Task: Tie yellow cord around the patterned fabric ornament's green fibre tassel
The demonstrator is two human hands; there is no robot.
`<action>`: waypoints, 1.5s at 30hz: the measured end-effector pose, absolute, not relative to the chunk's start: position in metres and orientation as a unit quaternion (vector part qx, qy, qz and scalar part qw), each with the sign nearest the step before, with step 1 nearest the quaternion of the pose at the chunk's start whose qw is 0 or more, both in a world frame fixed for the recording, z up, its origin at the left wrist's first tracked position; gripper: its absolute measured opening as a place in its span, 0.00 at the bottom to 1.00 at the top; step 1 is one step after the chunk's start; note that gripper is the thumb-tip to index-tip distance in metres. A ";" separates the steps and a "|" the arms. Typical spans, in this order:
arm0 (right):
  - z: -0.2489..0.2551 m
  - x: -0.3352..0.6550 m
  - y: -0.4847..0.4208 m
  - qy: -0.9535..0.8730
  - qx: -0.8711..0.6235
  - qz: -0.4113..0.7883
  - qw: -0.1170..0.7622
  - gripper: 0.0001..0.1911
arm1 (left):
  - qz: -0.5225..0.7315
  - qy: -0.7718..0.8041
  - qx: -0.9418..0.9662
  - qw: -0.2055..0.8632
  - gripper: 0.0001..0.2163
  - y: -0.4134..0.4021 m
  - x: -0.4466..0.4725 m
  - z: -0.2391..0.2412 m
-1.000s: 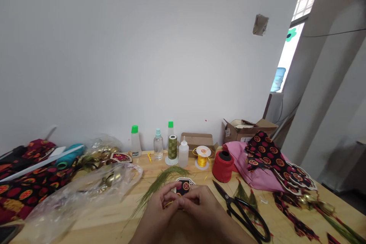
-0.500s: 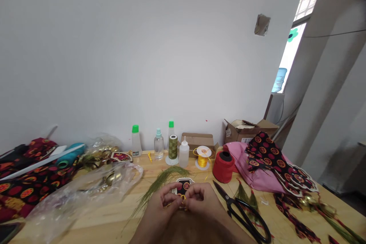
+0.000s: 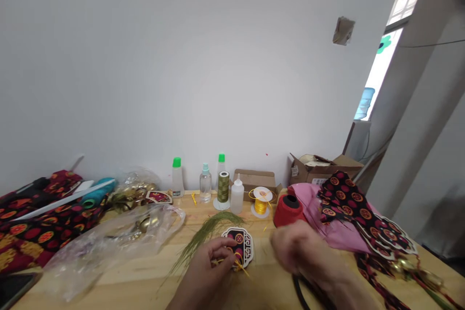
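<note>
My left hand [image 3: 214,261] is closed in a pinch on yellow cord [image 3: 241,267] at the lower edge of a patterned fabric piece. That piece [image 3: 247,247] is dark with a red and orange medallion and a white fretwork border; part of it is behind my fingers. Loose cord ends stick out to the right of the fingertips. My right hand [image 3: 300,247] is apart from the piece, over the black-handled scissors [image 3: 298,295], smeared by motion. It covers the blades, and whether it touches them I cannot tell.
Green strands [image 3: 201,237] lie behind my left hand. Along the wall stand bottles, an olive thread spool [image 3: 223,186], a yellow cord spool [image 3: 260,207] and a red thread cone [image 3: 286,210]. Plastic bags [image 3: 109,242] lie left, patterned fabric [image 3: 345,203] right.
My right hand has let go of the cord and moved right, over the scissors. My left hand stays at the piece, more of which now shows. The view has shifted slightly.
</note>
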State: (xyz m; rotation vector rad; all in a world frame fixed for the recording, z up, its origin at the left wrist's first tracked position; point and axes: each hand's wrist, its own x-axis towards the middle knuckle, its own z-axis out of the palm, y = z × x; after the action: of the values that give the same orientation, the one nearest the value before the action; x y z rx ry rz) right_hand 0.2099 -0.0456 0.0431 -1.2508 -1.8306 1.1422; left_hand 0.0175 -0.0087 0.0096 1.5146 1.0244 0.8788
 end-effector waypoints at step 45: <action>0.019 0.174 -0.037 -0.649 -0.536 0.349 0.412 0.10 | 0.323 0.408 0.701 0.487 0.10 -0.007 0.021 0.014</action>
State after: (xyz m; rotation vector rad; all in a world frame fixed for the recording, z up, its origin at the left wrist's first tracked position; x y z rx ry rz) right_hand 0.1737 -0.0374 0.0194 -1.3485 -1.6334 0.8780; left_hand 0.0207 -0.0071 0.0145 1.7056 0.9921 0.7855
